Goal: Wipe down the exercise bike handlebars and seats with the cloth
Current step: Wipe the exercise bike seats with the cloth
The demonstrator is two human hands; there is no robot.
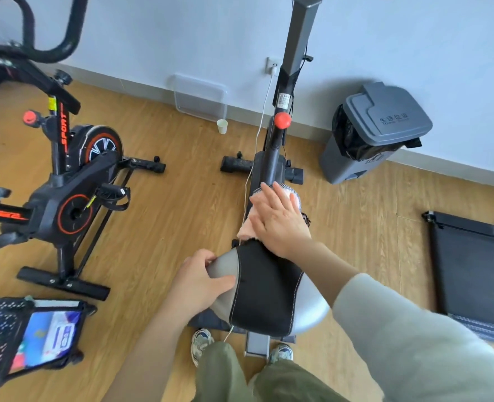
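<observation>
The black and grey seat (pixel 266 291) of the grey exercise bike (pixel 295 53) fills the middle of the head view. My right hand (pixel 280 221) lies flat, fingers spread, pressing a pink cloth (pixel 247 229) onto the seat's narrow front end. The cloth shows only at the hand's edges. My left hand (pixel 199 281) grips the seat's grey left side, thumb on top. A second bike, black and orange (pixel 66 181), stands to the left with its looped black handlebars (pixel 51 33) at the top left.
A grey lidded bin (pixel 373 134) stands against the wall at the right. A paper cup (pixel 222 126) and a clear box (pixel 200 97) sit by the skirting. A black treadmill (pixel 474 271) lies at the right, and a mesh cart (pixel 28 338) at the lower left. A white cable (pixel 258 132) hangs from the wall socket.
</observation>
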